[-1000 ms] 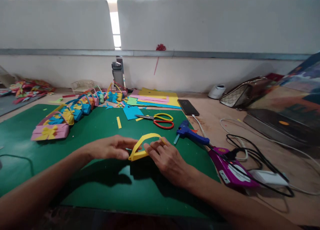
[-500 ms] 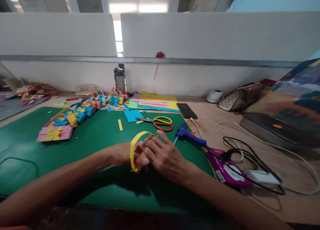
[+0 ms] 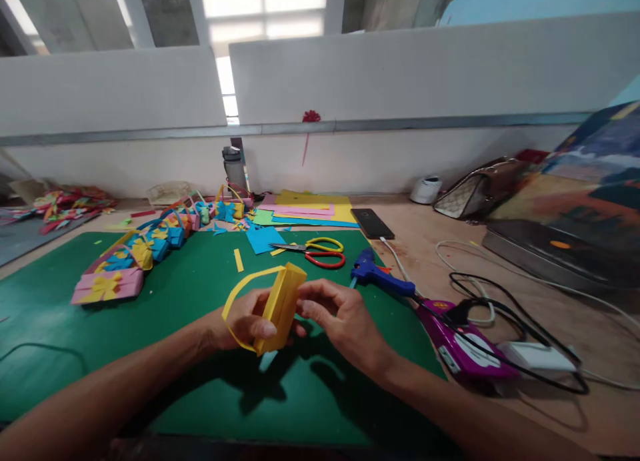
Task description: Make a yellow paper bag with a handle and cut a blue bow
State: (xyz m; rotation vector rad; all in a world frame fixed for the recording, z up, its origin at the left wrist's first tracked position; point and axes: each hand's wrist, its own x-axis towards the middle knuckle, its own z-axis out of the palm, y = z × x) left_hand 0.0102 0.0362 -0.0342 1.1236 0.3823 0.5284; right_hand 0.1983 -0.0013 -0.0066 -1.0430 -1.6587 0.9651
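A small yellow paper basket (image 3: 286, 307) is held up above the green mat, tilted, with its thin strip handle looping to the left. My left hand (image 3: 247, 321) grips it from the left through the loop, the thumb on the near face and other fingertips showing beyond its lower right side. At the right side of the basket, my right hand (image 3: 345, 321) has its thumb and bent forefinger drawn together against the paper; the other fingers are partly hidden. Beyond the hands lie scissors (image 3: 320, 253) with one yellow and one red handle, and a blue glue gun (image 3: 375, 274).
Finished paper baskets (image 3: 113, 284) line the left of the green mat (image 3: 185, 307). Coloured paper sheets (image 3: 315, 211), a phone (image 3: 373, 223) and a bottle (image 3: 233, 167) stand or lie behind. On the right, cables tangle around a purple box (image 3: 463, 341).
The basket has been turned, so its yellow body now shows and its handle points left. My right hand has shifted right and lower, off the handle. The camera view has tilted up slightly.
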